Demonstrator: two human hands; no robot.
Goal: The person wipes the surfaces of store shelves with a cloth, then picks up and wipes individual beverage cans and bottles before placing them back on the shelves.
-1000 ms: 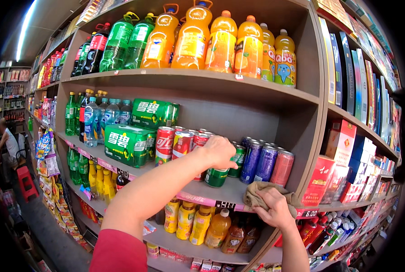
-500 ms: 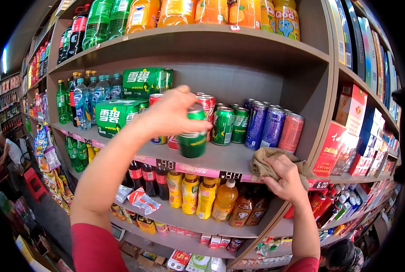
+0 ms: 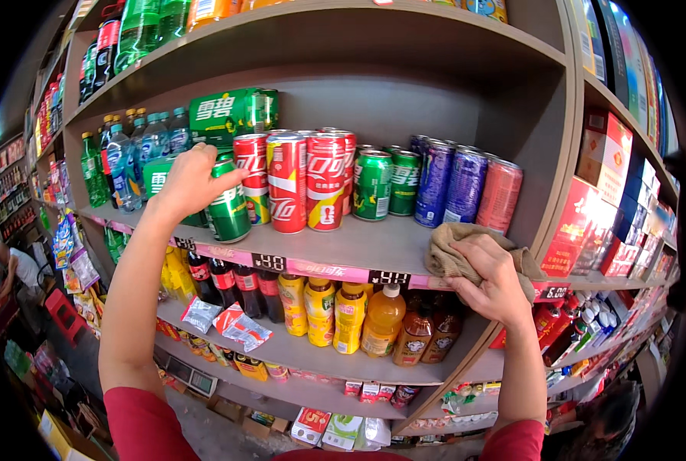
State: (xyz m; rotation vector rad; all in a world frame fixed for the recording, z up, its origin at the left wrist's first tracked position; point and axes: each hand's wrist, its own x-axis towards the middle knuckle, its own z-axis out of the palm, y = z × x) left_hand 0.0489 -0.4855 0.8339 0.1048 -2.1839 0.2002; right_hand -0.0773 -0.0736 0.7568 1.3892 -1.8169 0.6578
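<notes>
My left hand (image 3: 192,183) is wrapped round the upper part of a green soda can (image 3: 229,211), its thumb over the top. The can is at the front of the middle shelf (image 3: 335,244), beside the red soda cans (image 3: 288,188); whether its base touches the shelf I cannot tell. A crumpled brown cloth (image 3: 460,244) is gripped in my right hand (image 3: 490,280) at the shelf's front edge, in front of the pink can (image 3: 499,196). Between the hands stand more green cans (image 3: 373,186) and purple-blue cans (image 3: 434,184).
Green can multipacks (image 3: 231,113) and water bottles (image 3: 122,165) stand left of my left hand. An upright divider (image 3: 556,165) rises right of the pink can. Bottled drinks (image 3: 349,316) line the shelf below. A red stool (image 3: 66,316) is on the floor at left.
My left hand has carried the green can leftward, from in front of the red cans to their left side. The right hand stays at the shelf edge with the cloth. The view has shifted slightly.
</notes>
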